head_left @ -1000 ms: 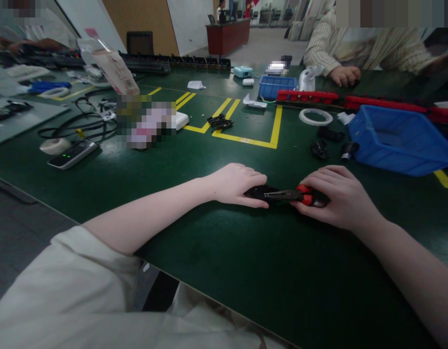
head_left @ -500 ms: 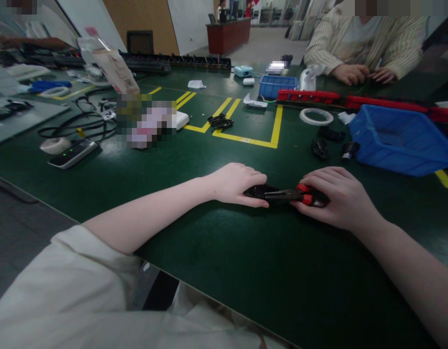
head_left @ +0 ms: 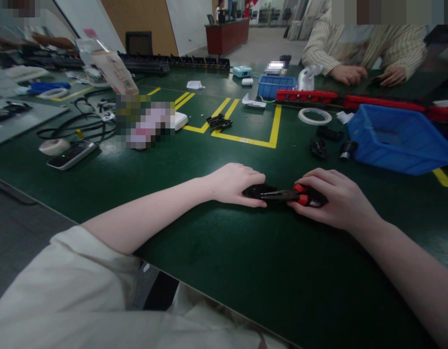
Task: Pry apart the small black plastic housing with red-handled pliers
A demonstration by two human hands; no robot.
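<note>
Just above the green tabletop (head_left: 224, 242), my left hand (head_left: 236, 184) is closed around a small black part (head_left: 258, 190), whose exact kind I cannot make out. My right hand (head_left: 332, 196) grips a pair of needle-nose pliers (head_left: 285, 195) by its red and black handles. The long jaws point left and reach the black part. Whether the jaw tips clamp it or only touch it is hard to see, since my left fingers and the dark part hide them.
At right stands a blue bin (head_left: 401, 140) with black parts (head_left: 320, 148) and a tape roll (head_left: 314, 116) beside it. More black pieces (head_left: 219, 121) lie near yellow tape lines. A bottle (head_left: 115, 72) and a black-and-silver device (head_left: 71, 154) are at left. Across the table sits a person (head_left: 365, 53).
My hands and the pliers stay almost in place, with only a slight shift in the view. Across the table, the other person's hands have moved a little farther apart.
</note>
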